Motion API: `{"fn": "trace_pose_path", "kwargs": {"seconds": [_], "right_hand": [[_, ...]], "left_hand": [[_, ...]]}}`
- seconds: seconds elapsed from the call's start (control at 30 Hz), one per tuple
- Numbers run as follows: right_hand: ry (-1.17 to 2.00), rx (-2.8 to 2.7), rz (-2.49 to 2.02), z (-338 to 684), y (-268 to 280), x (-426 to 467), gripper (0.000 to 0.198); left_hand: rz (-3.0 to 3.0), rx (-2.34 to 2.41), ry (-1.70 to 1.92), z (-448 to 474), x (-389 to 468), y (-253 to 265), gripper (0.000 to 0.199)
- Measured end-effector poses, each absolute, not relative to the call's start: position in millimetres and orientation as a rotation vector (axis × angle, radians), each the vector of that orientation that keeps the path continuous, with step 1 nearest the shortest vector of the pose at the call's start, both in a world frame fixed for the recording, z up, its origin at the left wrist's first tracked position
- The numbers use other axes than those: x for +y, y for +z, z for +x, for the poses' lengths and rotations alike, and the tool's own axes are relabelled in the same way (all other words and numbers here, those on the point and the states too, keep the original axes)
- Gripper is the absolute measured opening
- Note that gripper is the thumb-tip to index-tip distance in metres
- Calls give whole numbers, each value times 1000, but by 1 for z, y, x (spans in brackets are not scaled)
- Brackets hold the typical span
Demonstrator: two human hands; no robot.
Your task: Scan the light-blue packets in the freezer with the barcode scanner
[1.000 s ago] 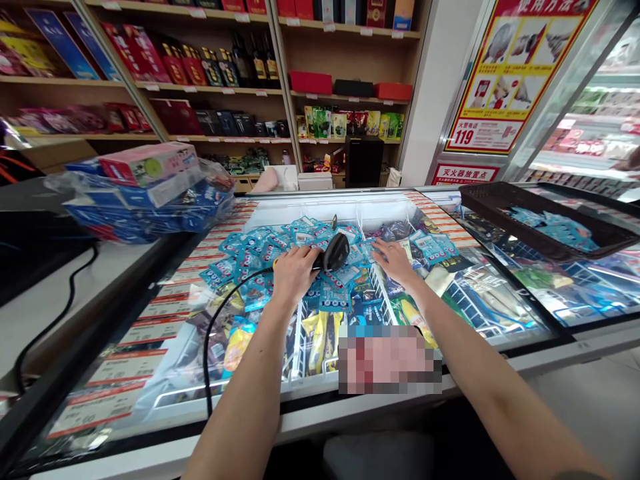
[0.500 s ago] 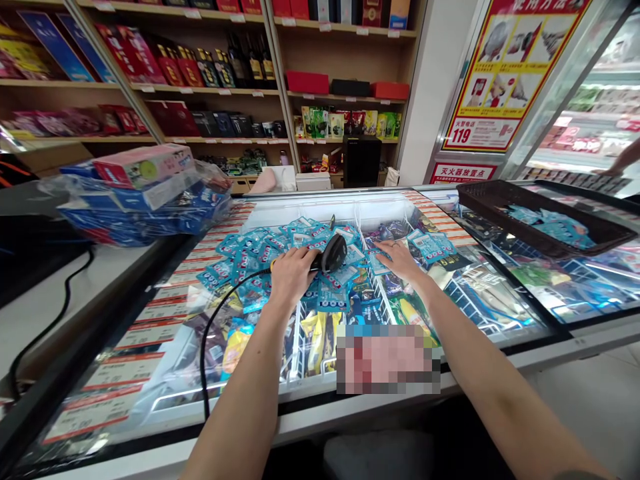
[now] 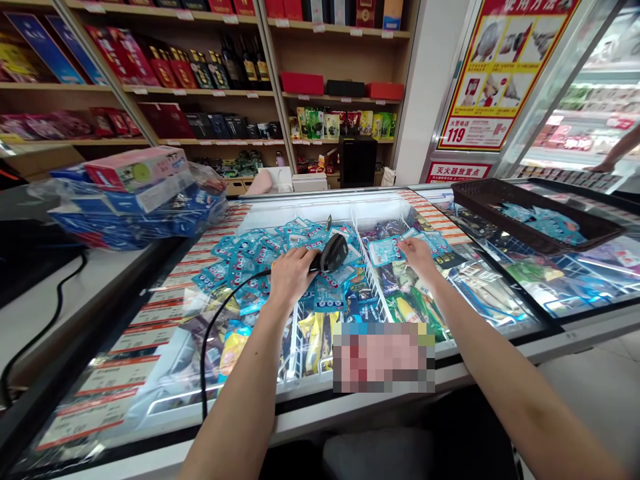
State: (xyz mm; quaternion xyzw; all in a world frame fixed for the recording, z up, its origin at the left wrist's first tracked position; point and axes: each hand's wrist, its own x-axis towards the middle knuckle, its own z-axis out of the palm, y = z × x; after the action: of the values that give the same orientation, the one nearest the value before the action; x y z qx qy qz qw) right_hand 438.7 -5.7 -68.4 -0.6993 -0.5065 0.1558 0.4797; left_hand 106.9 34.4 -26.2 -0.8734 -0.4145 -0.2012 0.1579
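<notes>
My left hand [image 3: 293, 275] is wrapped round the handle of a black barcode scanner [image 3: 334, 253], whose cable runs back toward me. The scanner's head points right, over a spread of blue packets [image 3: 255, 257] on the freezer's glass top. To the right, my right hand [image 3: 419, 257] pinches the edge of a single blue packet [image 3: 384, 251] between thumb and fingers. Just behind that hand lie more blue packets [image 3: 439, 244], partly covered by it.
A dark brown tray [image 3: 530, 230] holding similar packets rests on the right side of the freezer. Plastic-wrapped blue boxes [image 3: 135, 200] are stacked at the left. Shelves of goods [image 3: 210, 90] stand behind. Another person's hand [image 3: 607, 163] shows at the far right.
My right hand has closed on a blue packet and drawn slightly to the right with it. My left hand keeps the scanner in nearly the same place.
</notes>
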Motion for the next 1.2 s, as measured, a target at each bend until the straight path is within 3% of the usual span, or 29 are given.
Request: {"fn": "trace_pose_path", "kwargs": {"seconds": [0.17, 0.57, 1.2], "right_hand": [[607, -1072, -1466, 432, -81, -19, 41], [709, -1013, -1305, 427, -85, -7, 49], [703, -1056, -1354, 427, -97, 1, 35]], "left_hand": [[-2532, -1154, -552, 110, 32, -28, 35], [-2592, -1088, -551, 120, 25, -22, 34], [-2640, -995, -465, 127, 22, -24, 35]]}}
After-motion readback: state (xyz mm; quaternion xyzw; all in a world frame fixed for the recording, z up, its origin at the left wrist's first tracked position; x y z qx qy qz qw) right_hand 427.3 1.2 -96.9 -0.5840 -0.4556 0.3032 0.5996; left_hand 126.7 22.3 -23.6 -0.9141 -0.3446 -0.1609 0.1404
